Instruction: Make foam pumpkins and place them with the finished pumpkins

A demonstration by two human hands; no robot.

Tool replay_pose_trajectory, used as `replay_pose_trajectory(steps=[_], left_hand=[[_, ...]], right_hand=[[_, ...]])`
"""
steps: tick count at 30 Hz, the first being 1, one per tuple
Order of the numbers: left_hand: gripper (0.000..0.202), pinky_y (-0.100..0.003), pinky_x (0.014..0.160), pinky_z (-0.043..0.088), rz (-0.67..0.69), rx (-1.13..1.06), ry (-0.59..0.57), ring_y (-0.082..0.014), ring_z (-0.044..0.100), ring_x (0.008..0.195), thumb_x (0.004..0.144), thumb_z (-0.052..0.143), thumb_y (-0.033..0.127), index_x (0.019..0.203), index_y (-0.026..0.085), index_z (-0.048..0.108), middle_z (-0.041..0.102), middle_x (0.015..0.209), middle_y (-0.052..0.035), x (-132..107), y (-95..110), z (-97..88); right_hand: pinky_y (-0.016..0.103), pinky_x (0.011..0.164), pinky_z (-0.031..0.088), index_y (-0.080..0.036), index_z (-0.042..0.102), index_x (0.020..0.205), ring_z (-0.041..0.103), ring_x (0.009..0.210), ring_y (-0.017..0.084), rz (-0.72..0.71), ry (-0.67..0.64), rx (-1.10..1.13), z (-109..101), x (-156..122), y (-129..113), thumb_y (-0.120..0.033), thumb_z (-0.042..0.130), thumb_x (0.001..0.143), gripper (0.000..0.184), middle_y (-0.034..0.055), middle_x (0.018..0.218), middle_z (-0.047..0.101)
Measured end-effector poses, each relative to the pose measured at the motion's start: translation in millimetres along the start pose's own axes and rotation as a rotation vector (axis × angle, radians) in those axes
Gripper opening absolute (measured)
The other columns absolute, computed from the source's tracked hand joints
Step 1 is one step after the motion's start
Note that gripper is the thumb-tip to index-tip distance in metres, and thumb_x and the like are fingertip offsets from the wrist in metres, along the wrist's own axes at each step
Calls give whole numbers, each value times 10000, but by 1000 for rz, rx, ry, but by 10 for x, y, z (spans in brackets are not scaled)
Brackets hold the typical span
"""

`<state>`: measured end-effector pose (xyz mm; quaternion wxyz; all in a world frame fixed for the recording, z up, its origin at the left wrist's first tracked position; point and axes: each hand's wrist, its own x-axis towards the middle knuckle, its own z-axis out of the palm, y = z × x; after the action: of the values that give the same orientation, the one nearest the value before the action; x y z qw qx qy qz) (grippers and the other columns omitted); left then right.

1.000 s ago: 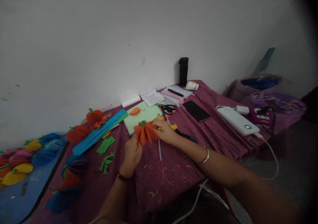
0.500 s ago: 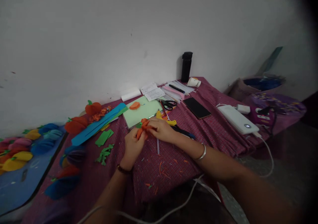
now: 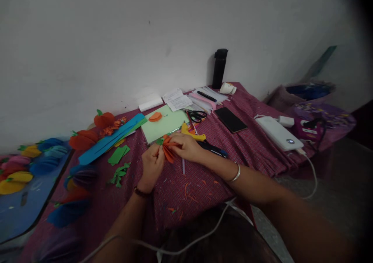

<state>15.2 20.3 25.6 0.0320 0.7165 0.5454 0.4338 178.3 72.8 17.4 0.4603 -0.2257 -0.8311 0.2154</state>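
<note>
An orange folded-paper pumpkin (image 3: 168,149) with a small green leaf is pinched between both my hands above the maroon cloth-covered table (image 3: 204,185). My left hand (image 3: 152,167) grips its left side, fingers closed. My right hand (image 3: 186,146), with a silver bangle on the wrist, holds the right side with closed fingers. The paper folds are pressed partly together. A yellow glue gun (image 3: 190,133) lies just behind my right hand.
A light green sheet (image 3: 163,125), scissors (image 3: 197,116), a phone (image 3: 230,119), a white power bank (image 3: 276,133) with a cable, a black bottle (image 3: 219,63) and papers lie beyond. Finished paper pumpkins (image 3: 84,138), blue strips and green scraps (image 3: 118,173) are at the left.
The orange pumpkin was fanned open a second ago; now both hands have pressed its folds together. The view has shifted slightly, with the table sitting higher in frame.
</note>
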Motion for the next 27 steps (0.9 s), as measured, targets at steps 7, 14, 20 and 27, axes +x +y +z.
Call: replay_pose_trajectory(steps=[7,14,20,27], left_hand=[[296,-250,528,277,50,-23,44,-97,380,521,849,469,159,559,186,417,420,552,44,5,5,-32],[190,-226,578,369,74,-8,40,-102,469,566,789,533,125,609,184,519,512,597,32,43,53,-46],[31,-235,645,453,-62,-222,97,-124,576,666,786,605,195,772,181,629,639,741,-3,48,-22,-60],[124,-214,585,454,-305,-520,302,-102,565,582,746,687,265,785,156,641,615,626,19,169,-58,-193]], right_hand=[[292,803,458,-170,622,822,586,861,163,5,33,54,12,-7,-49,-114,544,840,98,45,859,642],[283,789,443,-172,621,811,574,835,157,11,62,37,-5,-4,-42,-107,546,827,100,41,845,636],[224,629,385,-147,587,690,500,653,111,196,133,215,-39,44,-37,-211,585,820,145,-10,685,552],[186,519,364,-154,576,657,424,535,70,518,391,643,-120,123,123,-324,722,648,225,-66,591,495]])
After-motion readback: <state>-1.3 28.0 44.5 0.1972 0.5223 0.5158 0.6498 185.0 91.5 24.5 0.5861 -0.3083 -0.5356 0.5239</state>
